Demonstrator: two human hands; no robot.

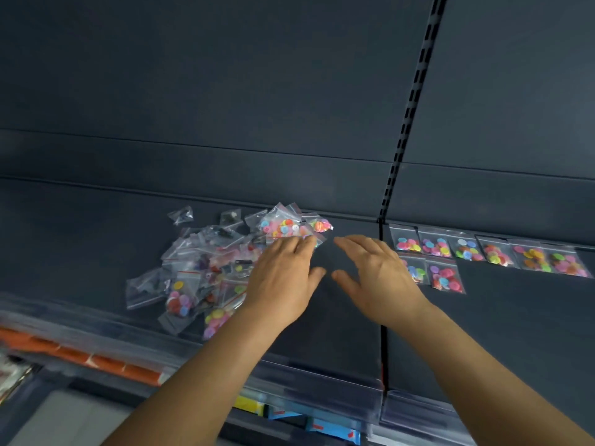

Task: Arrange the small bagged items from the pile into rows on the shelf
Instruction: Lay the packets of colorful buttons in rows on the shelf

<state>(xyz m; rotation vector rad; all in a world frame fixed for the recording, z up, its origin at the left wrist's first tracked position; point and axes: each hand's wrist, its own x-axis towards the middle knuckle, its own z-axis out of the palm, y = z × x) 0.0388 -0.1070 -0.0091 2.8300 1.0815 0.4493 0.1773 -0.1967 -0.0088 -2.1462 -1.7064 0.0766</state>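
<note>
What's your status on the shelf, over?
Left hand open, fingertips on the pile of bags. Right hand open, holding nothing. Back row has six bags, front row two. Nothing in the way.

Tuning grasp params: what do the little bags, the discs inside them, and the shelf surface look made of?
Bags: thin clear plastic film, glossy; they crinkle, glint and show their contents, with a red line at some mouths in the pile.
Discs: probably hard plastic buttons in bright opaque colours; too small to confirm.
Shelf: dark, matte, smooth, likely painted metal; slotted upright behind suggests store shelving.
</note>
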